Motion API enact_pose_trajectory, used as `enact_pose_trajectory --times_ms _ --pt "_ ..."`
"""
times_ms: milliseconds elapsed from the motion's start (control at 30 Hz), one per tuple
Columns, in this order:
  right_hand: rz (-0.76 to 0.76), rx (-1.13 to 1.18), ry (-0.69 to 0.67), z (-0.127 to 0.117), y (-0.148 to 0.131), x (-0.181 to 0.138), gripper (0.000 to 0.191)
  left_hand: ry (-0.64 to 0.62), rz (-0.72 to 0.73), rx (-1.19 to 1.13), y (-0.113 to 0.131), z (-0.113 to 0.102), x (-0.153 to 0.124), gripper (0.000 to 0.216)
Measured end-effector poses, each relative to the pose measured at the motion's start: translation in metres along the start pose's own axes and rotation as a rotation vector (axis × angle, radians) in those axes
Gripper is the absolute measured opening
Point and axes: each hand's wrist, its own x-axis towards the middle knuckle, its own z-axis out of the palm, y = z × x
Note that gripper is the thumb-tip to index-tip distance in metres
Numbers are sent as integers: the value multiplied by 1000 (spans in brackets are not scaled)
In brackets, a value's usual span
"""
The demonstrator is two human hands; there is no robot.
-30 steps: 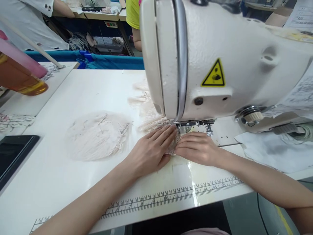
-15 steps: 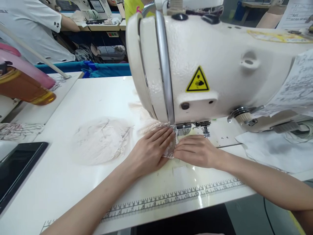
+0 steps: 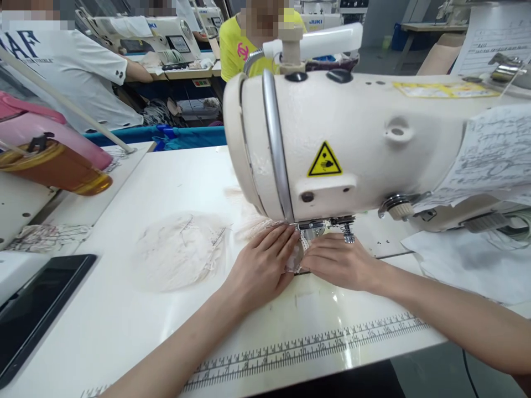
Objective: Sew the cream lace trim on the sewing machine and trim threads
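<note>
A piece of pale lace lies under the needle end of a white sewing machine, its dotted edge running between my hands. My left hand rests flat on the lace, fingers stretched toward the presser foot area. On the other side my right hand has its fingers bent and pressed together at the lace's right edge; the fingertips are partly hidden. More gauzy fabric spreads behind my left fingers, partly covered by the machine head.
A sheer fabric piece lies on the white table left of my hands. Further left are a phone, an amber cup and a pink bottle. White cloth lies right. A ruler strip lines the front edge. Co-workers sit beyond.
The camera view has tilted up, so everything sits lower and more of the background shows. Both hands stay on the lace, which shows slightly less between them near the front.
</note>
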Motion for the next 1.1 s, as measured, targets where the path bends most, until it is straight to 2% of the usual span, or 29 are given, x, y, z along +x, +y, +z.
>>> enact_pose_trajectory --times_ms 233,433,633,800,900,1000,1100 --pt "30 -42 2 -5 2 0 22 -13 -28 42 4 0 1 47" --pt "25 -163 82 -12 4 1 12 -12 -44 26 4 3 -1 47" --pt "46 -239 58 -14 5 1 12 -13 -49 82 5 5 -1 49" --pt "82 -229 -2 -16 9 1 10 -30 -68 67 4 6 -1 51" --pt "85 -219 -26 -18 10 3 11 28 14 53 4 5 0 38" --pt "42 -112 -22 -17 9 6 14 94 111 43 4 3 0 28" --pt "-2 2 8 -11 6 7 15 102 100 19 3 4 -2 25"
